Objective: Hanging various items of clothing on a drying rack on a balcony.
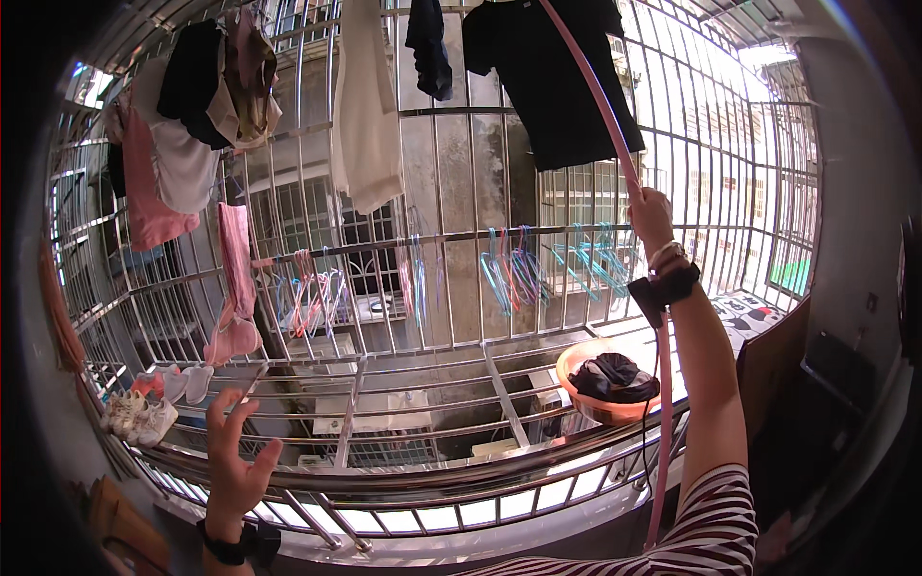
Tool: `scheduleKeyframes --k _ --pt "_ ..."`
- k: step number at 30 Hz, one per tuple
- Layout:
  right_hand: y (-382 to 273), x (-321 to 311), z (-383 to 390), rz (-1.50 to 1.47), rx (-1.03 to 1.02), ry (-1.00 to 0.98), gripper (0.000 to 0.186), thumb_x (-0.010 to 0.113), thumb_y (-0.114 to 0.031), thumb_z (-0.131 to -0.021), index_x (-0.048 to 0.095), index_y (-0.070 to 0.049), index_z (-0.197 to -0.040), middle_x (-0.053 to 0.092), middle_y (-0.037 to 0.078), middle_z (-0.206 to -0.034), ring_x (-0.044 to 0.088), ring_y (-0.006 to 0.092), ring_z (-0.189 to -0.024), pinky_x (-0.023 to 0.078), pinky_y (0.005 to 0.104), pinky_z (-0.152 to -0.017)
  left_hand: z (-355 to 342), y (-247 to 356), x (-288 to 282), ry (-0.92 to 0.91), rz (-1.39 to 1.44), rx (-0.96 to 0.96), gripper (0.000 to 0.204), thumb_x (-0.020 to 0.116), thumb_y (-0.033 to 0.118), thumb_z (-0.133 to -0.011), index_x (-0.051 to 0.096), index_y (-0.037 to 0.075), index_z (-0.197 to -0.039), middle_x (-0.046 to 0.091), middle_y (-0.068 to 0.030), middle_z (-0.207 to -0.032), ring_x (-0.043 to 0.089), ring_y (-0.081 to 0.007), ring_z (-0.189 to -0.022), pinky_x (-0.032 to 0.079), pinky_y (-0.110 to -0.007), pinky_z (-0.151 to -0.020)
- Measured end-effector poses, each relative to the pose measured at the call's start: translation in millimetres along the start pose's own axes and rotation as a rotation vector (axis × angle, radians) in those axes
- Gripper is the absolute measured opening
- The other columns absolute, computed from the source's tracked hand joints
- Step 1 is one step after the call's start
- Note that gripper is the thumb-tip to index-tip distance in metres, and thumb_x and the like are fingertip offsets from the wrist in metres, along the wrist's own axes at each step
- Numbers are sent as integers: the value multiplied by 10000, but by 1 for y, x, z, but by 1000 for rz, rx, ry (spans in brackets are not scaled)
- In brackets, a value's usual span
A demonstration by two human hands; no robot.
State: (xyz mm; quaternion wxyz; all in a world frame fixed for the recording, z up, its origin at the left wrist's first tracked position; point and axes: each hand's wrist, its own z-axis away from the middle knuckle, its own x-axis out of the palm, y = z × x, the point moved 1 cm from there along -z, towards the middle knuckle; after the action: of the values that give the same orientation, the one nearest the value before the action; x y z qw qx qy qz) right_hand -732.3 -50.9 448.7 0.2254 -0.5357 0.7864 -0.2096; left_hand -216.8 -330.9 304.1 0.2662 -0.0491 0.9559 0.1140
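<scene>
My right hand (pixel 652 217) is raised and wrapped around a long pink pole (pixel 607 115). The pole runs from the top edge down past my forearm. Its upper end lies out of view. It passes in front of a black T-shirt (pixel 547 86) hanging high; whether they touch I cannot tell. My left hand (pixel 239 461) is held up in the air at the lower left, fingers apart and curved, with nothing in it. Beyond it, a pink bra (pixel 232 331) hangs near the window bars.
Metal bars (pixel 451 235) enclose the balcony, with several hangers (pixel 514 269) on a crossbar. An orange basin (pixel 605 408) holding dark clothes (pixel 615 376) sits at the right. A metal railing (pixel 461 490) crosses in front. Shoes (pixel 139 415) stand far left; other laundry (pixel 370 115) hangs above.
</scene>
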Motion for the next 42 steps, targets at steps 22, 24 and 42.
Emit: scheduleKeyframes --k 22,24,42 --pt "-55 142 -22 -35 2 101 401 468 -406 -823 607 -32 -787 603 197 -782 578 363 -777 449 450 -664 105 -16 -40 198 -256 -367 455 583 13 -642 467 80 -1077 400 -105 -1191 410 -215 -1051 328 -295 -750" --pt "-54 143 -24 -43 -11 110 392 473 -401 -821 605 -32 -797 603 199 -782 578 366 -776 450 451 -662 104 -15 -38 156 -251 -375 446 585 20 -647 466 73 -1074 402 -108 -1190 413 -220 -1054 330 -296 -750" --pt "-64 127 -50 126 87 104 325 509 -376 -811 604 -73 -879 619 170 -868 591 334 -846 471 431 -712 107 -16 -26 71 -169 -473 439 597 2 -636 475 74 -1051 389 -112 -1208 402 -230 -1086 350 -300 -766"
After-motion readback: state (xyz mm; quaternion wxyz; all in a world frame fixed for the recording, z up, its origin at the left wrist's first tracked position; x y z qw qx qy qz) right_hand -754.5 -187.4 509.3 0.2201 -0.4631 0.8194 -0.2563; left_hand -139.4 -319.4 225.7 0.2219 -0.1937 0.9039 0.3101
